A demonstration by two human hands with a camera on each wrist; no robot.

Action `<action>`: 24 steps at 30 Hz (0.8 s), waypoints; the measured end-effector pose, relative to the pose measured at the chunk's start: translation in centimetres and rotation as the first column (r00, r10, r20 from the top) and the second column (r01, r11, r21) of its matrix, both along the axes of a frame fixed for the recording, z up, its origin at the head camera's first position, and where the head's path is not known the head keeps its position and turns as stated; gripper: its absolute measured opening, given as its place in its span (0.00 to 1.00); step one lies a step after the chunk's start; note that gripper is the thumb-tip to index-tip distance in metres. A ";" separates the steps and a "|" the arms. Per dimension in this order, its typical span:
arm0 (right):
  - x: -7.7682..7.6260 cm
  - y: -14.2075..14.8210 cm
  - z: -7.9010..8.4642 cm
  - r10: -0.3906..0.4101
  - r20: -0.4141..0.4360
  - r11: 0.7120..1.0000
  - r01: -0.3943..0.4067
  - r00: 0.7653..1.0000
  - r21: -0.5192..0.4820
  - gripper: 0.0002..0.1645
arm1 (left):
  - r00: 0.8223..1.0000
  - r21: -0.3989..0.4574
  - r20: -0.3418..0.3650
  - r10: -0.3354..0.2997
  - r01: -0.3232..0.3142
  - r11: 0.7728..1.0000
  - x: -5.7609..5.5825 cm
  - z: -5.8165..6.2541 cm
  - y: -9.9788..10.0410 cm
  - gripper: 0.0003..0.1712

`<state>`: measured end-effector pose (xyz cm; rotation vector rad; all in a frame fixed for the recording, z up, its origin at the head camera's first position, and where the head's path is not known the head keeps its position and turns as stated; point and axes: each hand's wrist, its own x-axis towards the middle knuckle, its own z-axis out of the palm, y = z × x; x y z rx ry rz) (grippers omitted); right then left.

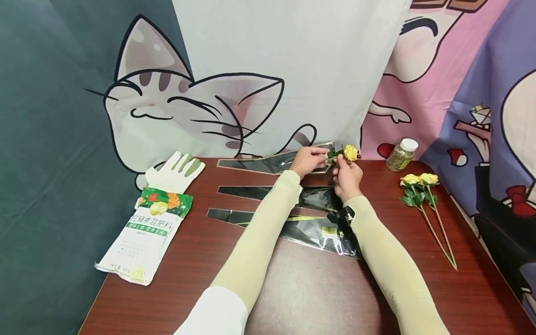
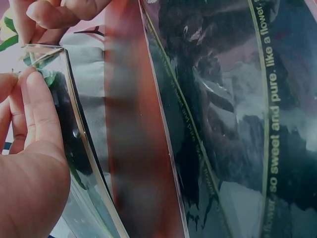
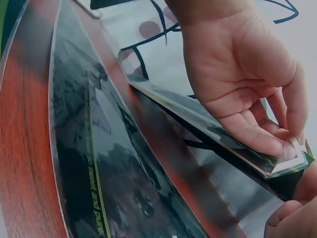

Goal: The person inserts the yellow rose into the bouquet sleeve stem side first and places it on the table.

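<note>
At the back of the table my left hand (image 1: 310,160) pinches the mouth of a clear and black flower sleeve (image 1: 251,164) between thumb and fingers. My right hand (image 1: 347,177), close beside it, pinches a yellow rose (image 1: 351,152) just below the bloom. The bloom stays outside the sleeve mouth, pointing right. In the left wrist view, green leaves (image 2: 49,78) show at the mouth, against the film. The right wrist view has the sleeve's pale-edged corner (image 3: 287,166) between the left fingertips, with the right hand's fingers (image 3: 292,213) right at it.
Two more flower sleeves (image 1: 238,191) (image 1: 310,232) lie nearer on the table. Two yellow roses (image 1: 420,180) lie at right, near a white-lidded jar (image 1: 402,155). At left are a fertilizer bag (image 1: 146,237) and a white glove (image 1: 173,174). A printed curtain (image 1: 301,70) hangs behind.
</note>
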<state>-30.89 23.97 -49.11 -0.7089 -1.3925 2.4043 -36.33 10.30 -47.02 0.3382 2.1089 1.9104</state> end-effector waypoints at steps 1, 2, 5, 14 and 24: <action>0.0 0.0 0.0 0.001 -0.003 1.000 -0.001 1.000 0.007 0.17 | 1.000 0.000 -0.001 0.002 -0.002 1.000 0.0 0.0 0.0 0.15; -0.1 -0.1 0.0 0.002 -0.005 1.000 -0.002 1.000 0.014 0.16 | 1.000 0.000 0.000 0.004 -0.004 1.000 0.0 0.0 0.0 0.15; -0.2 -0.3 -0.1 -0.002 -0.018 1.000 0.003 1.000 0.029 0.11 | 1.000 -0.004 0.001 0.005 -0.005 1.000 0.0 0.1 0.0 0.15; -0.5 -0.9 -0.6 0.002 -0.067 1.000 -0.001 0.998 0.011 0.05 | 1.000 0.044 -0.014 0.023 -0.022 0.999 0.2 0.3 -0.1 0.15; -0.5 -1.0 -0.6 0.024 -0.049 1.000 -0.024 0.998 0.003 0.05 | 0.999 0.093 -0.040 0.011 -0.007 0.996 0.3 0.2 0.7 0.15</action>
